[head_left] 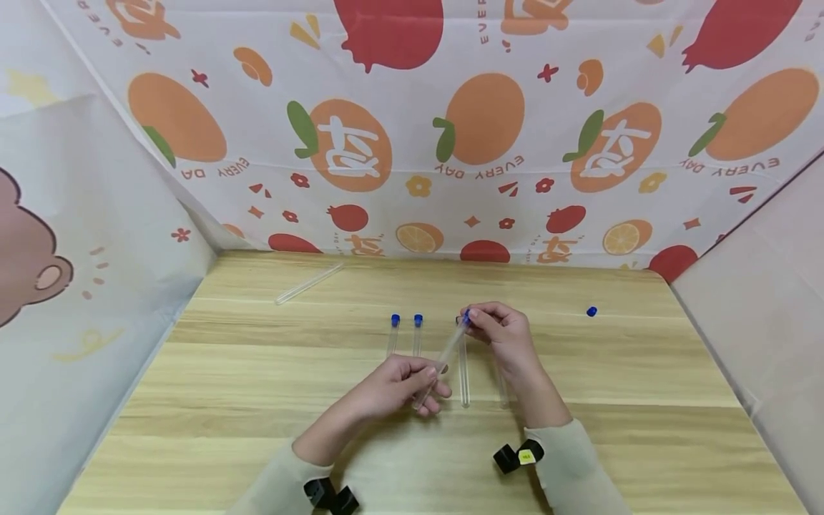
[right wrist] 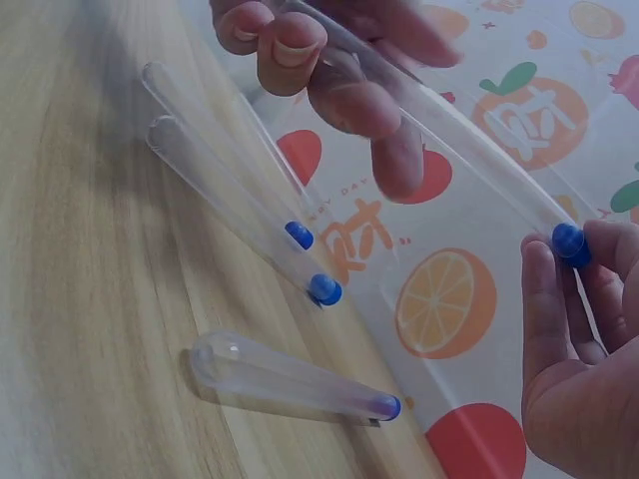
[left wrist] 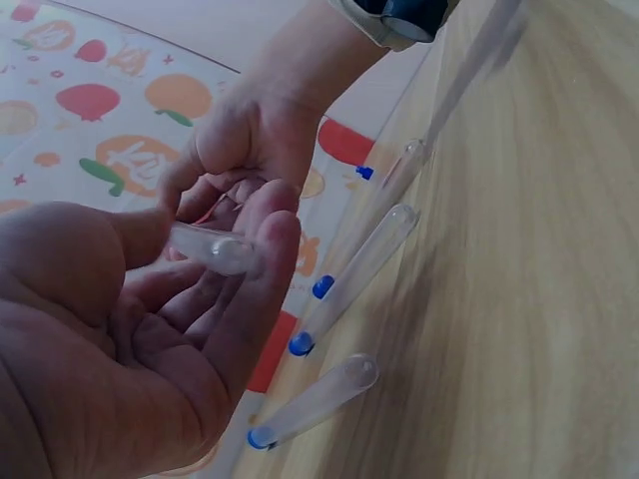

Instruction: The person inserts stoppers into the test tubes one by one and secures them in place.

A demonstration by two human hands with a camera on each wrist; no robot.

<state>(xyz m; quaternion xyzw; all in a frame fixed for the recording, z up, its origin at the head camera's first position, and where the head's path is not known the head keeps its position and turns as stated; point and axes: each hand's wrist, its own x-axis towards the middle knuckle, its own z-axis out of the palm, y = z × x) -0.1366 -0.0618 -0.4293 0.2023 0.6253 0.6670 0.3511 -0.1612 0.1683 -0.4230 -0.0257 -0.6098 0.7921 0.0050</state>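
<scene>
A clear test tube [head_left: 450, 348] is held slanting above the table between both hands. My left hand [head_left: 402, 386] grips its lower part, thumb on top and fingers beneath; the rounded end [left wrist: 222, 249] shows in the left wrist view. At the upper end, my right hand [head_left: 505, 340] pinches the blue cap [right wrist: 571, 243] between thumb and fingertips, and the cap sits at the tube's mouth. Below the hands, several capped tubes lie roughly parallel, including one tube [head_left: 464, 375] between the hands and another tube [right wrist: 290, 384] in the right wrist view. My right forearm partly hides one more.
An uncapped clear tube [head_left: 309, 284] lies slanted at the table's back left. One loose blue cap [head_left: 591, 312] is at the back right. Behind the wooden table [head_left: 257, 393] hangs a fruit-printed cloth [head_left: 399, 136].
</scene>
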